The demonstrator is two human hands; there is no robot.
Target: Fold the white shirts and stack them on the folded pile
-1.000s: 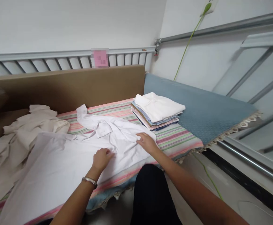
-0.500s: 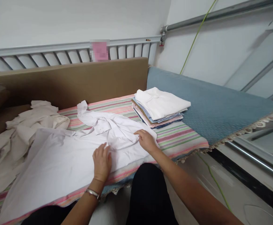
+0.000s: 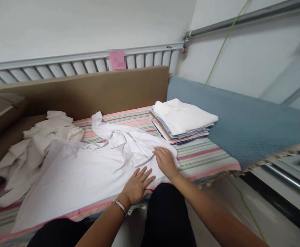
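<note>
A white long-sleeved shirt lies spread over the striped cloth, with its upper part and one sleeve rumpled towards the back. My left hand, a bracelet at its wrist, rests flat with fingers spread near the shirt's front edge. Farther right, my right hand lies on the shirt's right end, its fingers stretched over the fabric. Behind that hand sits a stack of folded garments, a white one on top.
Crumpled off-white cloth lies on the left. A brown board stands along the back, before a white radiator. Blue padded fabric covers the right side. A green cord hangs by the wall.
My left hand has moved right and towards me along the shirt, and its fingers have spread out flat. My right hand stays at the shirt's right end. The view has shifted slightly.
</note>
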